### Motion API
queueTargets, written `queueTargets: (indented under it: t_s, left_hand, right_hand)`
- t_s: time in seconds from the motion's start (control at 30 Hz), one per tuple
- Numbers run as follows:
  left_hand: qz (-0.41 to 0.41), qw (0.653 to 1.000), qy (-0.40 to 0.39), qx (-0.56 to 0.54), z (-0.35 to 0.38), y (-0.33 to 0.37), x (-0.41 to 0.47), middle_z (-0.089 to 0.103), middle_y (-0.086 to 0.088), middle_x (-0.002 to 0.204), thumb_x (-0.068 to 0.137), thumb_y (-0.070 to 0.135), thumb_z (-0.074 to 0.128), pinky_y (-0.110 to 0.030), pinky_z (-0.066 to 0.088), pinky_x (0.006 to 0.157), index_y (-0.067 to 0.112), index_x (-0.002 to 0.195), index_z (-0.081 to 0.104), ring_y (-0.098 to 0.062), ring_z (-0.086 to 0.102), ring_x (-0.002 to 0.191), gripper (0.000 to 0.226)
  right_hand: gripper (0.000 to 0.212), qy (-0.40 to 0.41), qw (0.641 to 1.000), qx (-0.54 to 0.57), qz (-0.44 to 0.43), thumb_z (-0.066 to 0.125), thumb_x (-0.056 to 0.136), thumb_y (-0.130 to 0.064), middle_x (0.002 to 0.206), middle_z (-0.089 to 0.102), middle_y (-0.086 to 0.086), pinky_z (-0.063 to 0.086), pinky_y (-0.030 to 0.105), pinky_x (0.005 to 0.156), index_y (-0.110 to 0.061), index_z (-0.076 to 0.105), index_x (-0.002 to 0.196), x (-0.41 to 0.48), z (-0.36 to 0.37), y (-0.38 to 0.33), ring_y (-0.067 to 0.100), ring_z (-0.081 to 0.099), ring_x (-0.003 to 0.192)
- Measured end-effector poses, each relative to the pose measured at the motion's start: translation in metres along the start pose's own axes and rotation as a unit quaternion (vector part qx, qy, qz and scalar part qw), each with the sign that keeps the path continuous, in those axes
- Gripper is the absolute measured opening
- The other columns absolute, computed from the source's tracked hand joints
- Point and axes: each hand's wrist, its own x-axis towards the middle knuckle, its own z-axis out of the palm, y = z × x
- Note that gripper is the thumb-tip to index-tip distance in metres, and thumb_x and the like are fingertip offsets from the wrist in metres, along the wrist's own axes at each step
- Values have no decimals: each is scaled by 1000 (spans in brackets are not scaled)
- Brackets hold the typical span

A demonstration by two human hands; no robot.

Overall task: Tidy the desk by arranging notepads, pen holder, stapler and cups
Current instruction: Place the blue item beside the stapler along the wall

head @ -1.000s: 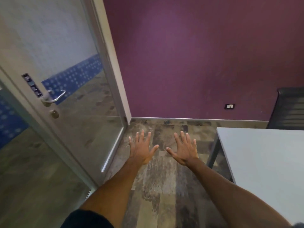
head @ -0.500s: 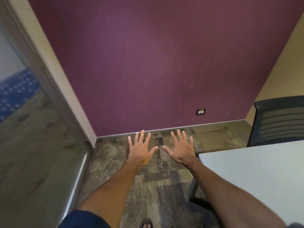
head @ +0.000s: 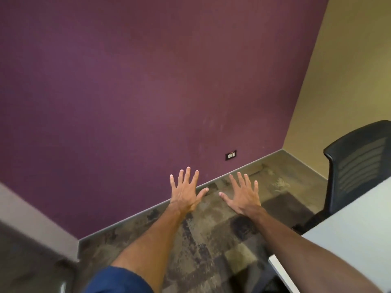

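A dark blue short sleeve [head: 118, 281], seemingly plain though blurred, covers the person's upper arm; left hand [head: 186, 196] and right hand [head: 243, 198] are bare.

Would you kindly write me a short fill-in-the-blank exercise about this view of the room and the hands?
The left hand and the right hand are spread and hold ____.
The wall with the socket plate is painted ____.
The chair beside the white desk is ____.
The desk lies on the person's ____ side.
Missing words: nothing; purple; black; right.
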Motion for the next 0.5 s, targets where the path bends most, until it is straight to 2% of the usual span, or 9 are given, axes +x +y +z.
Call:
queueTargets:
  t_s: [0.17,0.2,0.27,0.5]
  left_hand:
    - [76,997,-19,7,5,20,133,-9,-6,161,91,69,16,-57,-11,115,28,153,-1,-28,-10,148,76]
    - [79,996,-19,19,3,20,137,-9,-6,161,92,69,16,-57,-11,115,28,153,-1,-28,-10,148,76]
    - [109,994,-22,8,11,42,204,-9,-6,161,92,68,17,-57,-12,115,28,153,-1,-28,-10,148,75]
    - [153,988,-25,8,0,103,351,-8,-5,161,92,68,21,-57,-12,115,29,153,1,-28,-9,148,75]
  right_hand:
    - [85,12,998,14,67,22,87,-74,162,-1,6,-2,54,119,-25,3,154,103,-3,35,26,-5,150]
    - [85,12,998,2,65,22,87,-74,162,-1,6,-2,55,119,-25,3,154,108,-5,35,26,-5,150]
    - [85,16,995,16,100,21,87,-74,162,-1,6,-2,55,119,-25,4,154,160,-7,68,26,-5,150]
    - [87,29,989,11,142,20,86,-76,162,0,7,-4,55,118,-24,6,154,271,-39,137,27,-5,150]
